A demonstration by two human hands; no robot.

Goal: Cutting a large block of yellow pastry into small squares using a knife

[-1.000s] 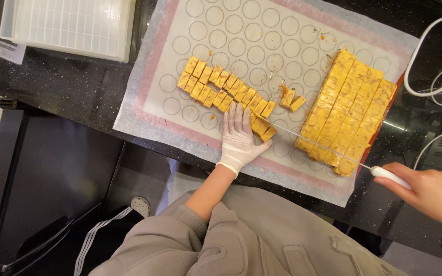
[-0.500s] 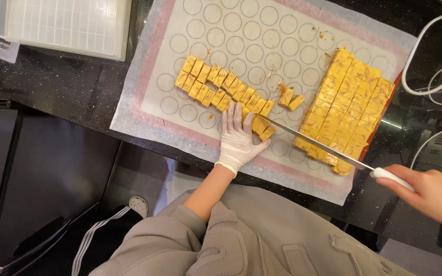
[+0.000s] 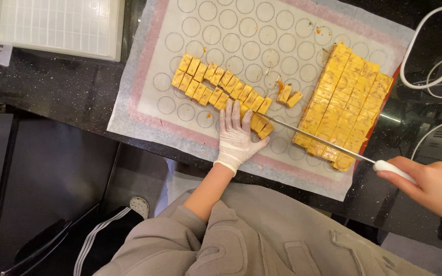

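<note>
**Knife over cut yellow pieces on baking mat**

One baking mat (image 3: 190,122) with printed circles on the dark counter (image 3: 67,87). One long knife (image 3: 313,139), one white tray (image 3: 57,25) top left, two white cables (image 3: 436,66) at right. Yellow pieces: a two-row strip (image 3: 221,87), two loose pieces (image 3: 288,96), one scored block (image 3: 341,102). Gloved left hand (image 3: 236,135) lies flat, fingers spread, touching the strip's near end. Bare right hand (image 3: 436,186) is closed around the white knife handle; blade lies between hands, crossing the block's lower edge.
</note>
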